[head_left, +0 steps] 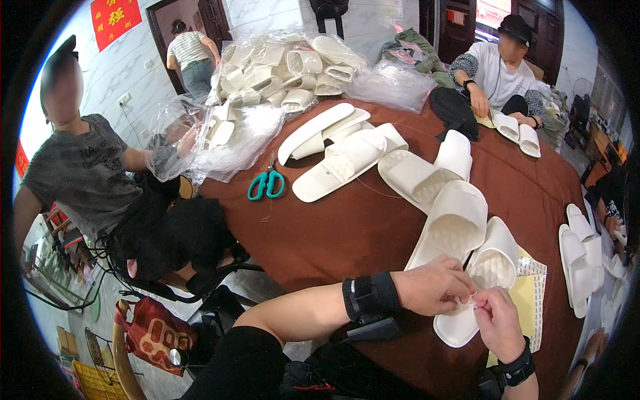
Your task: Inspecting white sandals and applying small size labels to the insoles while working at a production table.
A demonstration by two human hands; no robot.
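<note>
My left hand (437,287) and my right hand (497,321) meet at the near right side of the table, over the sole of a white slipper (457,328). The fingertips of both are pinched close together. Whatever lies between them is too small to make out. Just beyond them, a larger white slipper (451,223) lies beside the strap of the near one (494,259). Under and right of my right hand lies a pale yellow sheet (525,303) with a patterned white edge. More white slippers (347,163) lie across the table farther off.
Teal-handled scissors (267,183) lie left on the brown tablecloth (320,237). Bagged slippers (283,70) are heaped at the back. A person at left (87,167) handles a plastic bag; another at far right (503,77) holds slippers. A slipper pair (577,257) sits at the right edge.
</note>
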